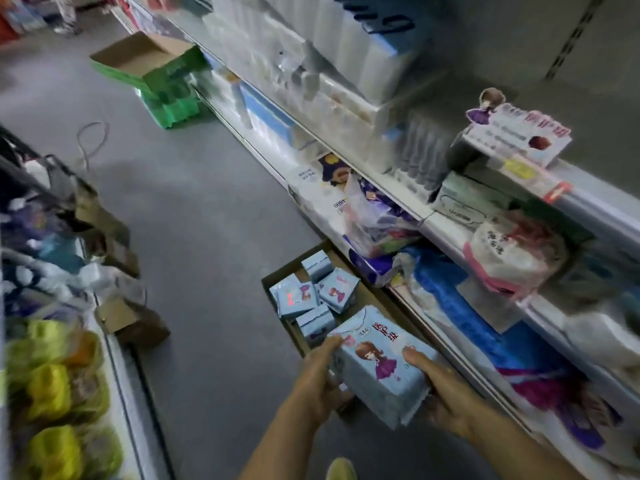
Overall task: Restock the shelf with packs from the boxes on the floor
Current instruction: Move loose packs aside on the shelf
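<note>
I hold a light blue pack [377, 362] printed with a cartoon girl in a purple dress, above the near end of a cardboard box [277, 275] on the floor. My left hand [322, 379] grips its left side and my right hand [440, 393] grips its right side, thumb on top. Several more blue packs [311, 292] lie loose in the box. The shelf [429, 216] rises at the right, with a matching display carton [516, 136] on an upper level.
An open green box [156, 74] sits on the floor further down the aisle beside the shelf. Brown boxes [131, 323] and a lower shelf with yellow goods [52, 393] line the left. Grey floor runs between. A person's legs [67, 12] stand far off.
</note>
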